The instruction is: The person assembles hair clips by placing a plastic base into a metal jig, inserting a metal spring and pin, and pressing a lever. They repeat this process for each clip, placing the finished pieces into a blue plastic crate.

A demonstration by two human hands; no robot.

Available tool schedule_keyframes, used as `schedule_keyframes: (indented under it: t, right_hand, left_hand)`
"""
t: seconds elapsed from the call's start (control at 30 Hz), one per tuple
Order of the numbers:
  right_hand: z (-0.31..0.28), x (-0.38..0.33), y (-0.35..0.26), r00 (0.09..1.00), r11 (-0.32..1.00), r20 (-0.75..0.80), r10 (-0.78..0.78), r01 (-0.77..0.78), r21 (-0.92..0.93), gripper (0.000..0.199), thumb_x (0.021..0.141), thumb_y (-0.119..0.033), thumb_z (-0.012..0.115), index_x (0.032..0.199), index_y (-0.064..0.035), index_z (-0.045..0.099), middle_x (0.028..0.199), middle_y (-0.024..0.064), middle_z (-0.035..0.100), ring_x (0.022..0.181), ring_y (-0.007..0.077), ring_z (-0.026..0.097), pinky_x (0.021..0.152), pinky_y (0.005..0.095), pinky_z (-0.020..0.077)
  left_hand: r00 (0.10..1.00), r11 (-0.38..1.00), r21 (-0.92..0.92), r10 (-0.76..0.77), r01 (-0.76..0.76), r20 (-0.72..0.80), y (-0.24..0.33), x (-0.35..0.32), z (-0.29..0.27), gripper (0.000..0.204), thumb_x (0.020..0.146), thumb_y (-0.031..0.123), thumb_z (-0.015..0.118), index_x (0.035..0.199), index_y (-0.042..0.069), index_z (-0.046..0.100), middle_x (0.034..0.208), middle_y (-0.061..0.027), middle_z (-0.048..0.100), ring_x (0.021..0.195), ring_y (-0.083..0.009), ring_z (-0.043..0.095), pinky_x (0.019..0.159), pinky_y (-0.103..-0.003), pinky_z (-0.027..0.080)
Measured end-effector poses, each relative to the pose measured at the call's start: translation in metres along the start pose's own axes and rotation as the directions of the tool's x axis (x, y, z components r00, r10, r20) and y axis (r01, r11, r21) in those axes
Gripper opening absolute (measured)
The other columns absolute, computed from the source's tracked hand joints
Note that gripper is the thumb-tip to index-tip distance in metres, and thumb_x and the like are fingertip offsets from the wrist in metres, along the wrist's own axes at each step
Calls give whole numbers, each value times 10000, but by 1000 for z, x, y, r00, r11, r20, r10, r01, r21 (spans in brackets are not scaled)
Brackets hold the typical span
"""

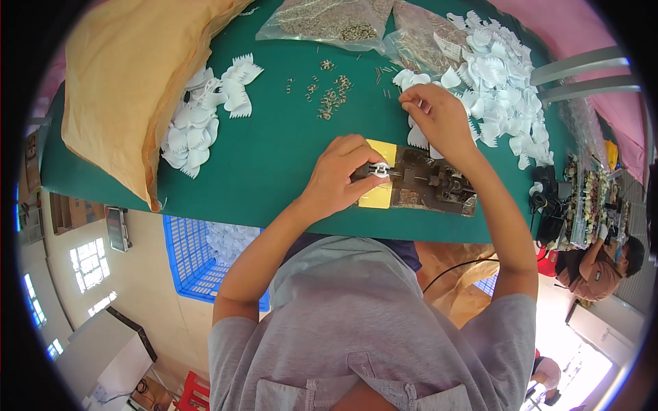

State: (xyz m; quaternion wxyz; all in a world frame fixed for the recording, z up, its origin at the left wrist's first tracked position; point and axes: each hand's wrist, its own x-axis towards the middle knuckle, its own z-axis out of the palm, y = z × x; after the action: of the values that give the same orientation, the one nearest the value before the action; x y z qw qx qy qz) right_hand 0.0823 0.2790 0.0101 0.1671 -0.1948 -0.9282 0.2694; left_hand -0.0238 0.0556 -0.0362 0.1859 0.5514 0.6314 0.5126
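My left hand (pixel 343 175) is closed on a white plastic claw-clip piece (pixel 379 169), held at the end of a dark metal jig (pixel 418 179) with a yellow plate (pixel 375 197) under it. The fingers hide part of the piece. My right hand (pixel 439 113) is raised beyond the jig, thumb and fingers pinched together near a few thin metal pins (pixel 386 70); whatever they hold is too small to tell. Small metal springs (pixel 334 97) lie loose on the green table (pixel 274 161) ahead of my left hand.
White toothed clip halves lie in a large pile (pixel 497 75) at right and a smaller pile (pixel 192 133) at left, beside a big brown paper bag (pixel 130 89). Clear bags (pixel 329 20) of metal parts stand at the back. A blue basket (pixel 188 264) sits below the table edge.
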Motion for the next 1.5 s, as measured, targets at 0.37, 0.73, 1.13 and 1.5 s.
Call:
schedule_keyframes:
  t: [0.37,0.73,1.13,1.5]
  right_hand:
    - [8,60,34,931,953,245,-272,295,-65,96,828,-134,796,917,-119,761,872,10,706,965,248,613,945,406,483]
    - [-1,82,42,727,766,435,-531,631,-119,102,900,-162,748,935,-111,667,984,9,625,1024,239,570,945,394,432]
    - [2,63,48,824,873,352,-444,486,-35,109,926,-136,727,945,-79,637,951,69,598,1012,289,559,960,449,428]
    - [-28,-45,-50,964,936,248,-95,1,352,171,908,-41,771,1058,-33,688,948,76,667,835,189,668,760,309,540]
  left_hand:
    - [1000,998,-62,-18,18,-6,-4,1,1,269,814,110,875,1011,43,704,936,-66,602,888,-240,575,757,-349,469]
    - [1000,999,-52,8,-9,-9,-3,1,2,277,816,111,878,1018,38,704,946,-73,600,892,-240,577,751,-346,470]
    - [1000,999,-50,3,-3,2,-1,0,2,273,825,98,875,1030,30,708,948,-64,603,882,-213,580,728,-325,466]
    - [999,995,-96,-39,35,-38,-4,-1,6,274,813,104,867,1020,40,699,937,-75,574,887,-244,573,754,-351,458]
